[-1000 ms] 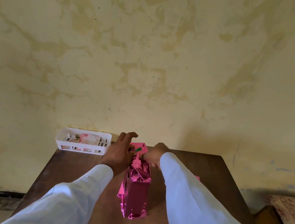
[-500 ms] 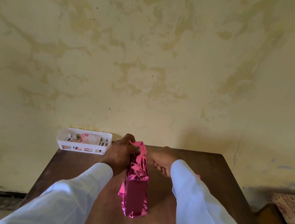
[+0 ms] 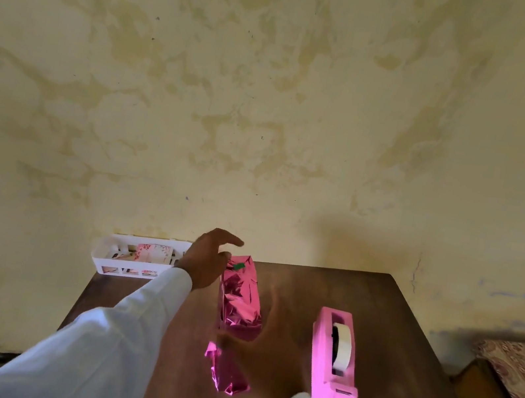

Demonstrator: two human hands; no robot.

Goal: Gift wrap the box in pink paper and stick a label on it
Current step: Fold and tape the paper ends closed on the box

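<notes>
Sticker, green, atop pink-wrapped box

A home room, stained yellow wall, wooden table, patterned bedding

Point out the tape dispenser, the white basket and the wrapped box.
tape dispenser (image 3: 319,357): head view, on its pink left side wall.
white basket (image 3: 125,262): head view, on its front wall.
wrapped box (image 3: 240,299): head view, on its crinkled pink top face.
</notes>
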